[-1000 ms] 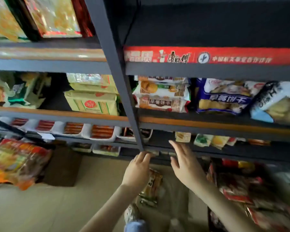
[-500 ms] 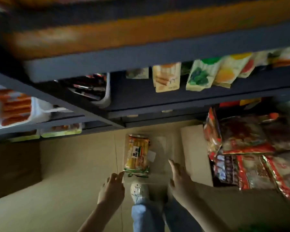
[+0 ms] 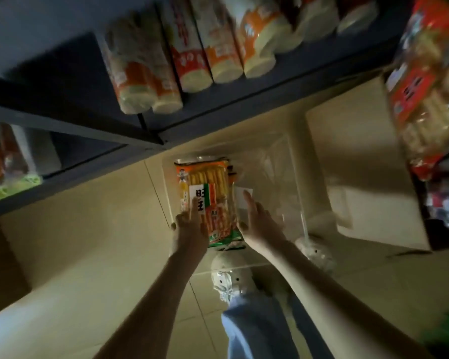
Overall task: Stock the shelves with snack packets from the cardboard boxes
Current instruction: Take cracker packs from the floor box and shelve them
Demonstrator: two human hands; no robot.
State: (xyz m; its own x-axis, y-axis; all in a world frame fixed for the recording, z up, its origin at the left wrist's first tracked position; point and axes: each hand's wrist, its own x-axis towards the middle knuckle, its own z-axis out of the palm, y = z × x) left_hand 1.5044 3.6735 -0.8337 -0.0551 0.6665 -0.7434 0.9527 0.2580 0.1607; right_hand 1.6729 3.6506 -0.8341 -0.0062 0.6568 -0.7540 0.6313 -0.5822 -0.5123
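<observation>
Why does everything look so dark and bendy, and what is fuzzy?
Head view: dim light, with dark shadow under the shelf; the wide lens bends its edges; packets at right are smeared; the snack packet between the left hand and right hand is clearest.

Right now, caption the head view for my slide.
Both hands, left and right, reach down around an orange snack packet.

arms: bare, no sleeves | trousers [image 3: 254, 330]: light blue | shoe [image 3: 231, 277]: pale, small holes on top
</observation>
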